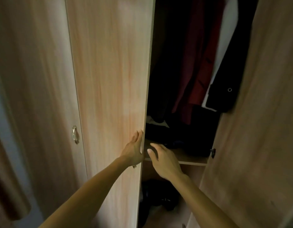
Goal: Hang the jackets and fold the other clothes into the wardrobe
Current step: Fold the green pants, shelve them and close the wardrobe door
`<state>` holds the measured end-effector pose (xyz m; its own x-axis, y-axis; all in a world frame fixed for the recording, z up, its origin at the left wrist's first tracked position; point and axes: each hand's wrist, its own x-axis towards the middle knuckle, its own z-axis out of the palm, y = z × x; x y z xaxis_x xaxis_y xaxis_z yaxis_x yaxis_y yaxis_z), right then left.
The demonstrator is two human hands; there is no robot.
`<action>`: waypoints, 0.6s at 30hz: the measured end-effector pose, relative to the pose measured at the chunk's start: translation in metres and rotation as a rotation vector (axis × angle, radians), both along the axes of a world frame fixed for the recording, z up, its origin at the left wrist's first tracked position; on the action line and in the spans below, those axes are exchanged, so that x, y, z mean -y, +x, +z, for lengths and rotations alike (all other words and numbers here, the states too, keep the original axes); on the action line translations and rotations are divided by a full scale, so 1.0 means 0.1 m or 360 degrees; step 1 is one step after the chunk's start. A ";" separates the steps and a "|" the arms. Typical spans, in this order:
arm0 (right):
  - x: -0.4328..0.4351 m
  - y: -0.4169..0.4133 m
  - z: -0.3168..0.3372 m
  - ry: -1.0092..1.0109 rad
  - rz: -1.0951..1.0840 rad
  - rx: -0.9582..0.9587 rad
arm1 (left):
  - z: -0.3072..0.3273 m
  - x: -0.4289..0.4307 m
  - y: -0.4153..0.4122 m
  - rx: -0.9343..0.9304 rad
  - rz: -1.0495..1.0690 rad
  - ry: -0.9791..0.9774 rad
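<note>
A light wooden wardrobe stands in front of me with its left door [109, 79] nearly edge-on and its right door [257, 129] swung open. My left hand [134, 150] lies flat against the left door near its free edge, fingers straight. My right hand [162, 158] reaches into the gap with fingers relaxed, holding nothing. Inside hang a dark red jacket [196, 71] and a black jacket [224, 89]. Dark clothes [178, 137] lie piled on the shelf [191, 160].
A further closed door with a metal handle [75, 134] is at the left. Dark shoes [158, 198] sit on the wardrobe floor below the shelf. A brown curtain [7, 186] hangs at the far left.
</note>
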<state>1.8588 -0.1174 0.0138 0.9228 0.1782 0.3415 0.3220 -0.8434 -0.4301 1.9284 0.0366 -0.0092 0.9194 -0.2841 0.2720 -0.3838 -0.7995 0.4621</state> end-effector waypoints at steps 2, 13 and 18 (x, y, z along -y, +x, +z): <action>-0.05 0.20 0.02 -0.0025 -0.0029 0.0024 | -0.02 0.00 0.21 -0.0004 -0.0061 -0.0016; -0.26 1.00 0.06 -0.0111 -0.0244 0.0049 | -0.07 0.05 1.12 0.0020 -0.0213 0.0116; -0.18 1.11 0.02 -0.0137 -0.0320 0.0049 | -0.02 0.10 1.38 -0.0030 -0.0200 0.0106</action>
